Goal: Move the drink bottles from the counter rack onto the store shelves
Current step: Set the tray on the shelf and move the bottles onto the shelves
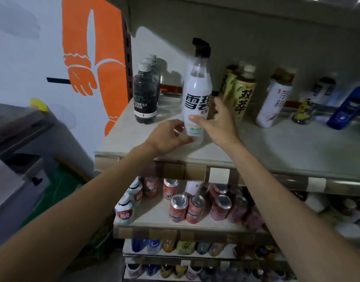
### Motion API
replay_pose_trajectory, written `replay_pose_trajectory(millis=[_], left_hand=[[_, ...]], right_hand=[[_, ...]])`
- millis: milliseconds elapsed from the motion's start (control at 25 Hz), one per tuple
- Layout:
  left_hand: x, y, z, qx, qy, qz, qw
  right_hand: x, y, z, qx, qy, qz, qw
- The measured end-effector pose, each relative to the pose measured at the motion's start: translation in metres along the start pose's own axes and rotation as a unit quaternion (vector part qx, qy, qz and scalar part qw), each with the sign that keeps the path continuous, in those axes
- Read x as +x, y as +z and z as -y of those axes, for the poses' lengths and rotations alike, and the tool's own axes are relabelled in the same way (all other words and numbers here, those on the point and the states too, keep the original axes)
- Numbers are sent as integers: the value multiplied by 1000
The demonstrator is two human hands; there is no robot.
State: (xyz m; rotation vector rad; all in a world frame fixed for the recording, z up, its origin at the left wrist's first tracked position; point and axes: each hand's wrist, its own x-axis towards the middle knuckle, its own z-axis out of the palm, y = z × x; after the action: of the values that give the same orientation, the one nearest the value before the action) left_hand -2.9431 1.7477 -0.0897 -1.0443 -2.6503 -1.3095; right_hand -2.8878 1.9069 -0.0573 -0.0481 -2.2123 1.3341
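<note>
A white soda bottle [198, 88] with a black cap and bold black characters stands upright near the front of the top shelf [276, 145]. My left hand [169, 137] curls its thumb and fingers round the bottle's base from the left. From the right, my right hand [221, 121] holds the lower body, thumb across the front and fingers along the far side. The bottle's foot is partly hidden by my fingers, so I cannot tell whether it rests fully on the shelf.
Dark Forest Soda bottles [145, 98] stand in a row to the left, yellow-green tea bottles [241, 94] close on the right, then a white bottle [273, 104] and a blue one [348, 106]. Red cans [187, 208] fill the shelf below. A grey counter [14, 131] lies at the left.
</note>
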Motion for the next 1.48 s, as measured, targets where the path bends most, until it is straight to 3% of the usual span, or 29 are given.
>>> replay_pose_trajectory(millis=[200, 400, 600, 1160, 1360, 1480], left_hand=[[40, 2, 14, -20, 9, 52, 998], [47, 0, 30, -36, 30, 24, 999], [55, 2, 37, 13, 40, -29, 999], [50, 0, 31, 16, 33, -22, 999], [34, 5, 16, 142, -12, -25, 989], [8, 5, 0, 136, -41, -52, 988]], right_hand=[[15, -1, -24, 18, -27, -6, 999], [28, 6, -34, 30, -33, -9, 999], [37, 13, -41, 27, -51, -15, 998], [29, 28, -45, 65, -17, -72, 995], [8, 8, -31, -110, 47, 24, 993], [-32, -19, -21, -156, 55, 41, 985]])
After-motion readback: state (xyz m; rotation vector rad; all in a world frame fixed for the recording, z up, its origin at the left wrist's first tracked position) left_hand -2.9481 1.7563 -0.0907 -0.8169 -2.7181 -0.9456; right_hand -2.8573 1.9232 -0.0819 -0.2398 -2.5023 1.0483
